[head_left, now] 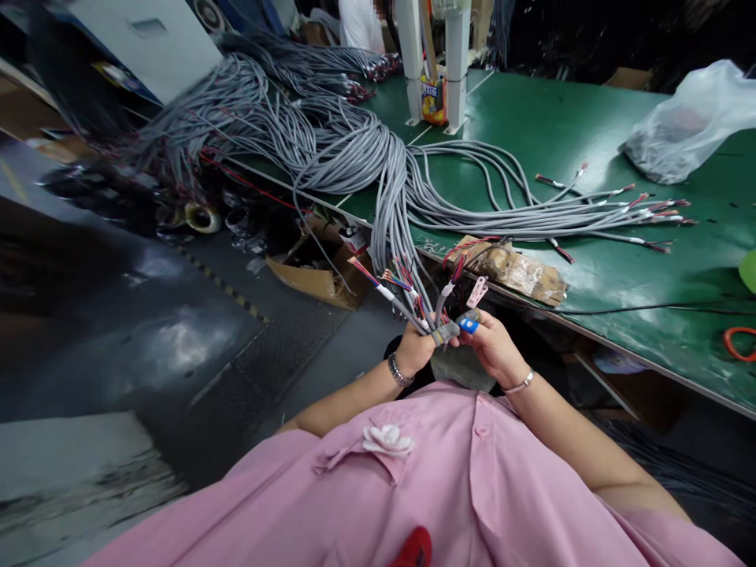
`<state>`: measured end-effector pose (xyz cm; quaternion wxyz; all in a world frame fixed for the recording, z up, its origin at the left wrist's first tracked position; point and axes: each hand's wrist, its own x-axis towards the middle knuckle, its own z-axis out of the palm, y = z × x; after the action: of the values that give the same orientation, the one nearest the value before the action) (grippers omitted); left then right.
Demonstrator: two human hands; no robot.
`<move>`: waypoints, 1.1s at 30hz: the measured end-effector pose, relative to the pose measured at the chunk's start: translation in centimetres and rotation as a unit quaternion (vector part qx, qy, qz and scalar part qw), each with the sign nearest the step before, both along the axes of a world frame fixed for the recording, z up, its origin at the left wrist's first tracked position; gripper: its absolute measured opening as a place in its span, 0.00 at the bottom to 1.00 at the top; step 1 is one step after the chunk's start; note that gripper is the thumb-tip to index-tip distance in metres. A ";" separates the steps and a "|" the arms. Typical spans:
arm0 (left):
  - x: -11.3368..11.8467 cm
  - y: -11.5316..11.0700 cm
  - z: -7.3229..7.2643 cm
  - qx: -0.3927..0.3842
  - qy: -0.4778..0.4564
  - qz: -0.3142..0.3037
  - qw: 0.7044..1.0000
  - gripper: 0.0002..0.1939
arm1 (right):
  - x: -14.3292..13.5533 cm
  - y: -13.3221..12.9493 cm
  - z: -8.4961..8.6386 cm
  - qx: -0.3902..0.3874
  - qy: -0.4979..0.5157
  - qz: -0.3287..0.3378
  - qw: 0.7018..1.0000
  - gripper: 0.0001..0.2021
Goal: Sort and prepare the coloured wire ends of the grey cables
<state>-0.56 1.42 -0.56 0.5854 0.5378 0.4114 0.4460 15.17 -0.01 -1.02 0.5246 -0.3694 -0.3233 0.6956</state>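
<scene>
My left hand [415, 348] is closed around a few grey cables [403, 309] just in front of my body. Their stripped ends fan upward and show thin red, blue and other coloured wires [365, 271] above white bands. Grey coverings wrap some of my fingertips. Close beside it, my right hand [494, 346] is closed in a pinch, with a blue wrap [468, 325] at its fingertips. What sits between those fingers is too small to make out. A pink clip [477, 292] shows just above the right hand.
A large bundle of grey cables [348, 150] drapes over the green table [531, 110], with more ends lying rightward. A taped cardboard piece [508, 270] lies at the near edge. Further right are a clear plastic bag [688, 126] and an orange handle [738, 344]. White posts [457, 71] rise behind.
</scene>
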 end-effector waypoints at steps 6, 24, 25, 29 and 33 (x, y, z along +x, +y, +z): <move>0.2 0.1 0.1 -0.014 -0.004 0.024 1.000 0.14 | -0.6 -0.1 0.2 -0.023 0.037 -0.045 0.998 0.07; 0.4 0.2 -0.1 -0.026 -0.029 0.047 0.998 0.14 | -0.7 -0.4 0.4 -0.002 -0.055 -0.102 0.993 0.07; 0.4 0.2 0.0 -0.027 -0.033 0.050 0.998 0.14 | -0.7 -0.4 0.3 -0.002 -0.057 -0.102 0.993 0.07; 0.6 0.1 0.2 -0.034 -0.050 0.069 0.996 0.13 | -0.1 -0.2 -0.2 -0.027 -0.027 -0.118 0.992 0.07; 0.7 0.2 0.3 -0.053 -0.084 0.073 0.992 0.13 | 1.2 0.5 -0.6 -0.082 0.043 -0.143 0.985 0.10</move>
<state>0.12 1.66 -0.23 0.6112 0.4352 0.4220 0.5088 16.36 0.48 -1.65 0.5996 -0.4234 -0.1860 0.6531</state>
